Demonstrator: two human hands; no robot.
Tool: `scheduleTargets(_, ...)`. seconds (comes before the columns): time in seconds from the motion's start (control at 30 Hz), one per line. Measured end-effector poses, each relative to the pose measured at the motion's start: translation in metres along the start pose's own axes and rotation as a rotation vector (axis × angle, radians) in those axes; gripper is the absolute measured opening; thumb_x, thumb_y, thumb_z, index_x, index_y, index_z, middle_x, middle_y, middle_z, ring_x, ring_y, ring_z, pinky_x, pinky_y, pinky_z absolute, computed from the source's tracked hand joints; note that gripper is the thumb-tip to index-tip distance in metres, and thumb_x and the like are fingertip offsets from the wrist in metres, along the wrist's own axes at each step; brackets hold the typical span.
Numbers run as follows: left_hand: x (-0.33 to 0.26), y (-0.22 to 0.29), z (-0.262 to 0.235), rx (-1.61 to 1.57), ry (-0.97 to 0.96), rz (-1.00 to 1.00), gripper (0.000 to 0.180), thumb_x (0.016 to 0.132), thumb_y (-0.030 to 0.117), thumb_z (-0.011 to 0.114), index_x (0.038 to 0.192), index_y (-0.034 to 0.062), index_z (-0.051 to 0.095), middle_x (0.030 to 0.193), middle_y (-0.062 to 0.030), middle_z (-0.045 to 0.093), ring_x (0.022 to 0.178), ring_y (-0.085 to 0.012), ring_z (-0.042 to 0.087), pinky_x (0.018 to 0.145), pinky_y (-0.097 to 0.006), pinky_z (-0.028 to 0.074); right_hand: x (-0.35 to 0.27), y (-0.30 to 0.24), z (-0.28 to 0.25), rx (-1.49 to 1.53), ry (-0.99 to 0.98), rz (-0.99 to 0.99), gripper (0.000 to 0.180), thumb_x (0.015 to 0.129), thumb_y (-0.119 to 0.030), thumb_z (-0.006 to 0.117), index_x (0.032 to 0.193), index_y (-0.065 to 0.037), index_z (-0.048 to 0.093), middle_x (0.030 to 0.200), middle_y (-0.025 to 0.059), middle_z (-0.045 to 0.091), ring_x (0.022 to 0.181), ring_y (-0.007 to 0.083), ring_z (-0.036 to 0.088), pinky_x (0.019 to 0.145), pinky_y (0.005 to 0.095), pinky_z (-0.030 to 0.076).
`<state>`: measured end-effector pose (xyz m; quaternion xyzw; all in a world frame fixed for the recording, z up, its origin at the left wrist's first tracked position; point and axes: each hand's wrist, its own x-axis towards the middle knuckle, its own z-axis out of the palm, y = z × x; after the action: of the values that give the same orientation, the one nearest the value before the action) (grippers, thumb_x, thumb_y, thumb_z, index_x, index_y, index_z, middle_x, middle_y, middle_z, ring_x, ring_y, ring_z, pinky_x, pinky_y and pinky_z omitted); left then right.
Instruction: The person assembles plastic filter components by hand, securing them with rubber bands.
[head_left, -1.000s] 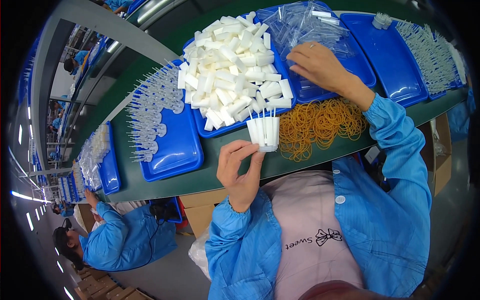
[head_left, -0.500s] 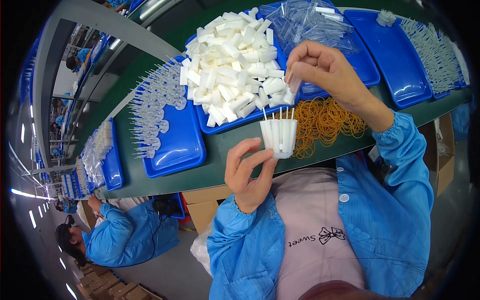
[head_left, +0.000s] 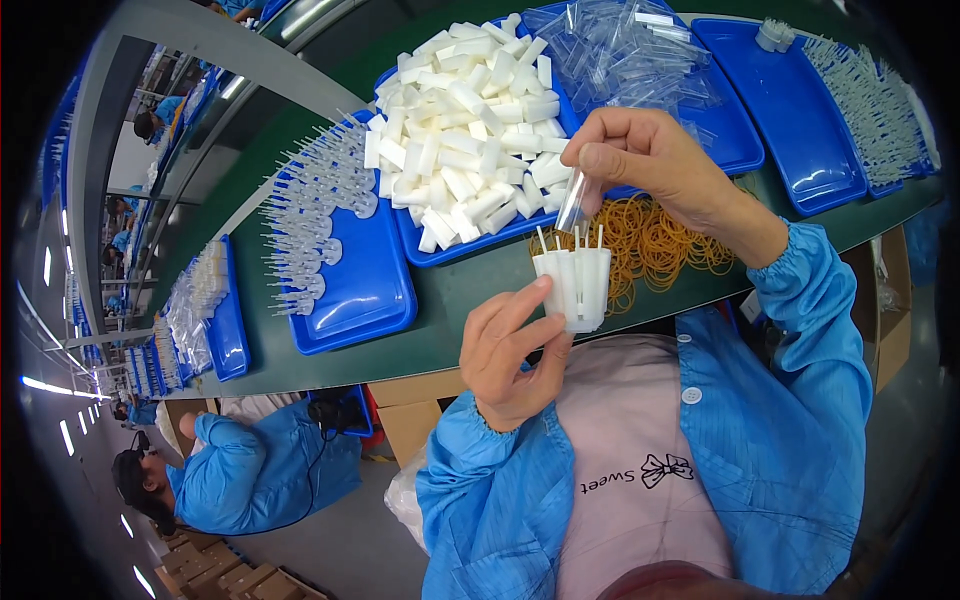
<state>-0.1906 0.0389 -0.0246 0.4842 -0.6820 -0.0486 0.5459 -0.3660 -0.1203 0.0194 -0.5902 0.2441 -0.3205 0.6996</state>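
Between the fingers of my left hand (head_left: 512,352) is an upright cluster of white foam sleeves (head_left: 573,285), with thin white rods sticking out of the top. Just above it my right hand (head_left: 650,165) pinches a clear plastic tube (head_left: 573,203), tilted, its lower end over the rods. Whether the tube touches a rod I cannot tell. Behind the tube lies a heap of orange rubber bands (head_left: 665,240) on the green tabletop. Loose white foam pieces (head_left: 465,130) are piled in a blue tray, and more clear tubes (head_left: 625,55) fill the tray to its right.
At the left, a blue tray (head_left: 350,318) holds upright thin-stemmed white parts (head_left: 305,215). Another blue tray (head_left: 790,120) at the far right has similar pale parts (head_left: 865,110) beside it. A co-worker in a blue smock (head_left: 265,470) sits at lower left. Cardboard boxes (head_left: 408,412) stand below the table edge.
My left hand and the foam cluster have shifted slightly right and down. The clear tube in my right hand has come lower and closer above the rods.
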Motion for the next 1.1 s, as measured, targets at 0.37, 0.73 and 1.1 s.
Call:
scheduleTargets(0.37, -0.005, 0.000, -0.007, 0.125, -0.030, 0.138, 0.041, 0.051, -0.005, 0.077, 0.089, 0.0099, 0.069, 0.111, -0.0136, 0.064, 0.088, -0.0284, 0.063, 0.073, -0.033, 0.052, -0.011, -0.069, -0.003, -0.477, -0.427, 0.104, 0.019, 0.089, -0.016, 0.053, 0.100, -0.002, 0.059, 0.063, -0.0031, 0.054, 0.056, 0.0068, 0.050, 0.050, 0.0217, 0.039)
scheduleTargets(0.73, -0.008, -0.002, -0.005, 0.166, -0.030, 0.162, 0.043, 0.052, -0.002, 0.079, 0.091, 0.0142, 0.072, 0.106, -0.0104, 0.059, 0.087, -0.0277, 0.063, 0.070, -0.034, 0.053, -0.015, -0.056, 0.016, -0.725, -0.442, -0.027, 0.021, 0.070, -0.016, 0.061, 0.084, -0.001, 0.063, 0.055, 0.0093, 0.050, 0.049, 0.0228, 0.050, 0.047, 0.0343, 0.038)
scheduleTargets(1.1, -0.001, 0.003, -0.007, 0.115, 0.000, 0.124, 0.036, 0.054, -0.003, 0.078, 0.086, 0.0092, 0.067, 0.106, -0.0136, 0.064, 0.084, -0.0278, 0.064, 0.070, -0.033, 0.053, -0.005, -0.041, 0.001, -0.481, -0.115, -0.238, 0.025, 0.088, -0.019, 0.062, 0.109, -0.006, 0.057, 0.064, -0.0042, 0.049, 0.049, 0.0020, 0.041, 0.043, 0.0236, 0.032)
